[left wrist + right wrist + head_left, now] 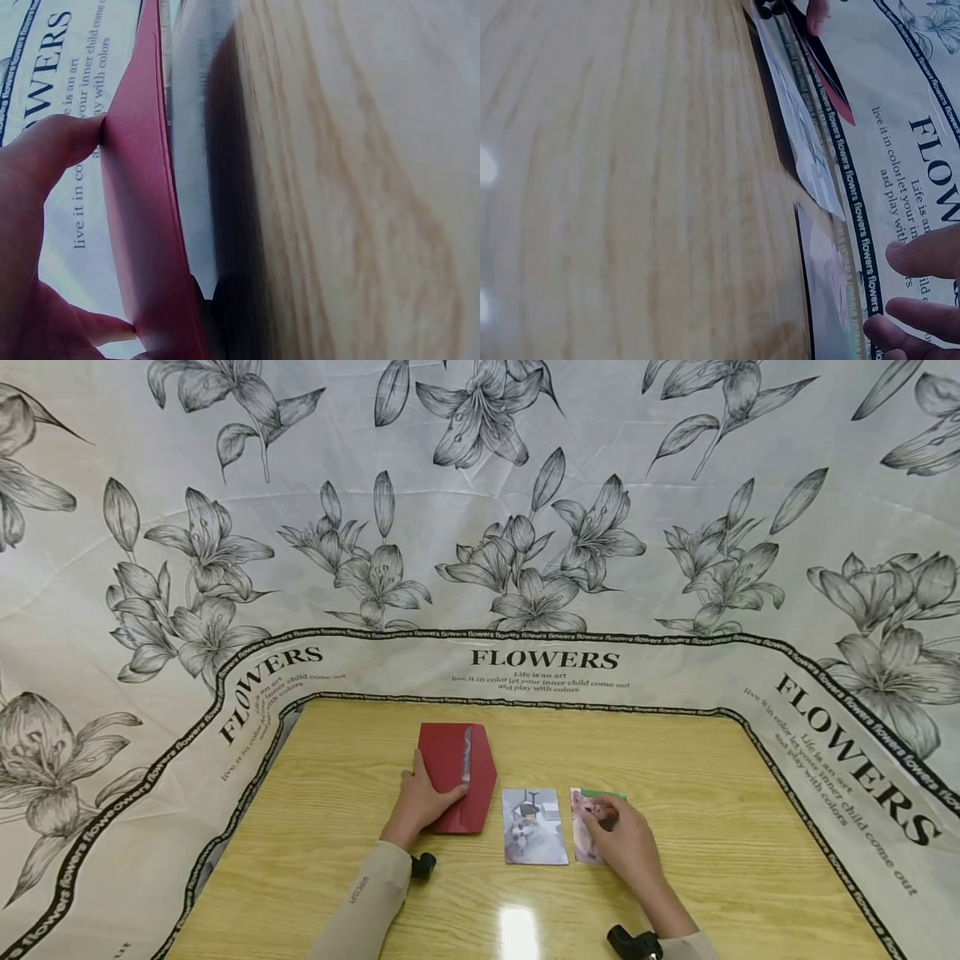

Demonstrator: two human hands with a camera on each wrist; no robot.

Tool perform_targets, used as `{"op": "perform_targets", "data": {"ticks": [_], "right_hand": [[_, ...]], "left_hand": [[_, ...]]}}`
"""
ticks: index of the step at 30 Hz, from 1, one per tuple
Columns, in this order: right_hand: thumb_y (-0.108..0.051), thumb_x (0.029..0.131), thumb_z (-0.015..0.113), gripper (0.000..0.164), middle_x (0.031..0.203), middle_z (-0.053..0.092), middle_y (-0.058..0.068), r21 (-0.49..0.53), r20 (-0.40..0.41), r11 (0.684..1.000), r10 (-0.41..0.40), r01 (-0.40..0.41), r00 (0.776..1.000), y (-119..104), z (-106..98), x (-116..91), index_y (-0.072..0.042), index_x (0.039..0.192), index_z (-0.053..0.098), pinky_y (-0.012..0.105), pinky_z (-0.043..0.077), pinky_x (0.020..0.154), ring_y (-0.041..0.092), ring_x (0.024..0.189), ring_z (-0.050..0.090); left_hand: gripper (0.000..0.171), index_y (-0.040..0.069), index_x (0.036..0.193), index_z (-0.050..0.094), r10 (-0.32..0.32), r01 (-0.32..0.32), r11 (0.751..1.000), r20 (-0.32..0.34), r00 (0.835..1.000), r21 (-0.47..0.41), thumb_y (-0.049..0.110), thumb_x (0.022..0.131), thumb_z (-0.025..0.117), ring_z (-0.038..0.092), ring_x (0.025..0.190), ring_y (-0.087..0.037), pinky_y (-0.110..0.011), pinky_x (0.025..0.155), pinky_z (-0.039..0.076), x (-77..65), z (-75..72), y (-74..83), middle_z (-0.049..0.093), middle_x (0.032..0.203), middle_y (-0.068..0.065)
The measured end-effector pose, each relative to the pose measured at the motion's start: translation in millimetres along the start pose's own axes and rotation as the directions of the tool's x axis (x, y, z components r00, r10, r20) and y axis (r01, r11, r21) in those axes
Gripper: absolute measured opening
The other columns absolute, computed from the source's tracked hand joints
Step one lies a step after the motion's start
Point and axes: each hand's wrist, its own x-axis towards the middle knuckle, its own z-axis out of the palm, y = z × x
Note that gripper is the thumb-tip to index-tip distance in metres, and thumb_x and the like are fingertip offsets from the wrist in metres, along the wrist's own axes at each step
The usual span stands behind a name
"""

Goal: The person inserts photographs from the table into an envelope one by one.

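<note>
My left hand (422,797) holds a red envelope (444,739) at the left of the table, thumb on its front and index finger along its left edge. A strip of a grey picture (467,747) shows in the envelope's opening. In the left wrist view the envelope (146,180) is seen nearly edge-on, fingertips against it. My right hand (626,842) is over a photo card with a green top edge (583,843) and partly hides it. In the right wrist view its fingers (922,255) are bent, a little above that card (825,277).
Between the hands a second photo card (535,839), in grey and white, lies flat. The pale wooden table (712,777) is bordered at the back and sides by a white cloth (540,602) printed with flowers and lettering.
</note>
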Motion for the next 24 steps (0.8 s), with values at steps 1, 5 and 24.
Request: {"op": "perform_targets", "data": {"ticks": [1,5,24], "right_hand": [[-0.028,0.099,0.080,0.045,0.099,0.071,0.008,-0.017,-0.009,1.000,-0.002,0.002,1.000,2,-2,-2,0.001,0.132,0.071,0.040,0.050,0.078,0.023,0.090,0.064],[-0.033,0.096,0.083,0.052,0.109,0.070,0.014,-0.070,-0.031,0.998,0.003,-0.005,1.000,9,-10,-11,0.001,0.132,0.069,0.051,0.049,0.086,0.036,0.104,0.063],[-0.063,0.081,0.088,0.092,0.113,0.061,0.030,-0.272,-0.029,0.957,0.093,-0.097,0.995,33,-18,-24,0.013,0.126,0.062,0.059,0.050,0.083,0.046,0.105,0.058]], "left_hand": [[0.125,0.001,0.172,0.006,-0.001,0.001,1.000,0.002,1.000,0.000,0.055,0.089,0.083,0.064,0.110,-0.046,-0.058,0.093,0.056,-0.2,0.0,0.2,0.039,0.148,-0.040],[0.125,0.001,0.172,0.006,-0.002,0.002,1.000,0.007,1.000,-0.004,0.054,0.090,0.083,0.065,0.107,-0.045,-0.058,0.092,0.056,-1.1,-0.7,1.5,0.039,0.147,-0.040],[0.124,0.001,0.172,0.006,0.005,-0.005,1.000,0.008,1.000,-0.004,0.053,0.090,0.083,0.064,0.108,-0.046,-0.058,0.093,0.056,-3.6,-0.4,3.4,0.039,0.148,-0.041]]}}
